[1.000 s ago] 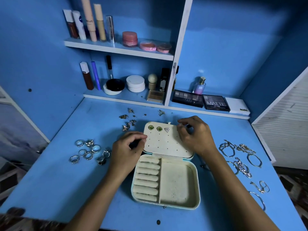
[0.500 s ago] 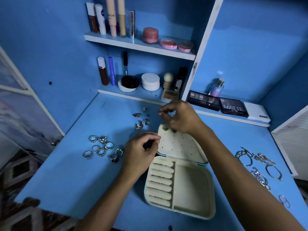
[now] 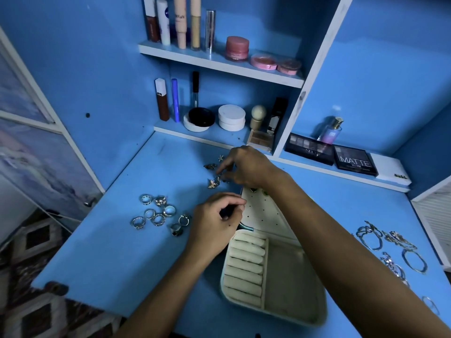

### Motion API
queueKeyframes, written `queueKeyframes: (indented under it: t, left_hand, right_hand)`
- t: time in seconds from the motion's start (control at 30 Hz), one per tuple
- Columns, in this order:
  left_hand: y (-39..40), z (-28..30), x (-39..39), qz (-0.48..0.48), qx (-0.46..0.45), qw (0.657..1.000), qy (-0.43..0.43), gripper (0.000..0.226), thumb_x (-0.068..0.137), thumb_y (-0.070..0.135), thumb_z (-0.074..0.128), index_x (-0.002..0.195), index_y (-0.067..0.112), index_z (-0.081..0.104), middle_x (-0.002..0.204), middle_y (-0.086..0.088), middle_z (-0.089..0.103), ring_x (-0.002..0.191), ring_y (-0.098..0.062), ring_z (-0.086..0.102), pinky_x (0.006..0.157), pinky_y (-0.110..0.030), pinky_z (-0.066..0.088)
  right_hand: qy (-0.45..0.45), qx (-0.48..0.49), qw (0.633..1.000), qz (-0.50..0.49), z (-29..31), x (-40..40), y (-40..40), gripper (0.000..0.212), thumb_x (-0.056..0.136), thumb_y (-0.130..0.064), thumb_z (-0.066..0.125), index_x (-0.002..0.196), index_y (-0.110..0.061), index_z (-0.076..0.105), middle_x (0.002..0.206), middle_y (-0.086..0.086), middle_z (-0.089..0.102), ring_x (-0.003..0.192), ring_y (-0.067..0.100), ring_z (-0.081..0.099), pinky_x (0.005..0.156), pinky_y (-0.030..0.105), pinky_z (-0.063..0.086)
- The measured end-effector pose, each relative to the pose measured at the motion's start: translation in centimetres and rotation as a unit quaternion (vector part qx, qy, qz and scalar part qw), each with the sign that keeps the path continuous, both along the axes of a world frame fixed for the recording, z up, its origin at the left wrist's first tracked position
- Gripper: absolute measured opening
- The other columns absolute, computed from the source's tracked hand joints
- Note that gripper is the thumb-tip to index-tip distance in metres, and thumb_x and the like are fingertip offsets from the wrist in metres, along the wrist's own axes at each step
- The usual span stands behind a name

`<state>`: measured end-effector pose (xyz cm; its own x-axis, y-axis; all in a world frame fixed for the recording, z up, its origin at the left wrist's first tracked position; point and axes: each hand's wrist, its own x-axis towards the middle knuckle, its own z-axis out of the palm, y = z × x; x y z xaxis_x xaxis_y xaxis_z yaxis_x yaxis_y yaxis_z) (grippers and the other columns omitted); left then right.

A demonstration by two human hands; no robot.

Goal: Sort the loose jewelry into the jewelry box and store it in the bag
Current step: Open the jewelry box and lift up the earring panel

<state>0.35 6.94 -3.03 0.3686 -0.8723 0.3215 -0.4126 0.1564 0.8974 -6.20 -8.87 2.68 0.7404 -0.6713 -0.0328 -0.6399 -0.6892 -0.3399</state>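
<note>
Right hand (image 3: pixel 246 167) is over the loose earrings (image 3: pixel 214 181), fingers curled down, fingertips at the pile just past the far left corner of the jewelry box (image 3: pixel 273 272). Can't tell if it's actually pinching one; the fingertips hide the contact. Its forearm crosses diagonally above the box lid.

Left hand (image 3: pixel 214 220) sits at the lid's left edge, fingers curled in with tips touching the rim. Whether it holds anything small between the fingers can't be made out.

Jewelry box lies open on the blue desk (image 3: pixel 97 264). Lid (image 3: pixel 263 213) lies back on the far side, perforated panel up, a few studs (image 3: pixel 256 190) already pinned along its far edge. Base is nearer the camera: ring rolls (image 3: pixel 245 269) in the left compartment, a plain tray on the right.

Left of the box: cluster of rings (image 3: pixel 158 213), apart from it, with the nearest ring just beside the left hand. Earrings lie beyond the box's far left corner, between the rings and the back shelf. Right of the box: bracelets (image 3: pixel 390 250) spread toward the desk's right edge, well apart from the box.

Beyond the box, at the back wall: shelves (image 3: pixel 219 64) with cosmetic tubes, jars and compacts; two eyeshadow palettes (image 3: pixel 332 154) and a perfume bottle (image 3: pixel 330 130) to the right of the divider.
</note>
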Motion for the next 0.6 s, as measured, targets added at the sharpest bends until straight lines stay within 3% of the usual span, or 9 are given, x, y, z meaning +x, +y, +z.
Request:
queueKeyframes:
  t: [0.4, 0.6]
  left_hand:
    - [0.01, -0.08, 0.11, -0.002, -0.011, 1.000, -0.009, 0.013, 0.084, 0.004, 0.072, 0.089, 0.016, 0.077, 0.096, 0.013, 0.071, 0.091, -0.003, 0.066, 0.071, -0.013, 0.050]
    - [0.05, 0.07, 0.11, -0.003, -0.014, 1.000, -0.014, 0.014, 0.084, 0.004, 0.072, 0.088, 0.016, 0.077, 0.095, 0.013, 0.072, 0.090, -0.004, 0.067, 0.073, -0.012, 0.049]
  right_hand:
    - [-0.017, 0.003, 1.000, 0.009, 0.15, 0.29, -0.07, 0.015, 0.082, -0.025, 0.076, 0.091, -0.037, 0.079, 0.091, -0.011, 0.069, 0.090, 0.007, 0.060, 0.082, 0.033, 0.053]
    - [-0.050, 0.021, 0.999, -0.002, 0.47, 0.04, -0.24, 0.013, 0.083, -0.024, 0.077, 0.093, -0.033, 0.079, 0.094, -0.011, 0.072, 0.086, 0.004, 0.061, 0.082, 0.027, 0.052]
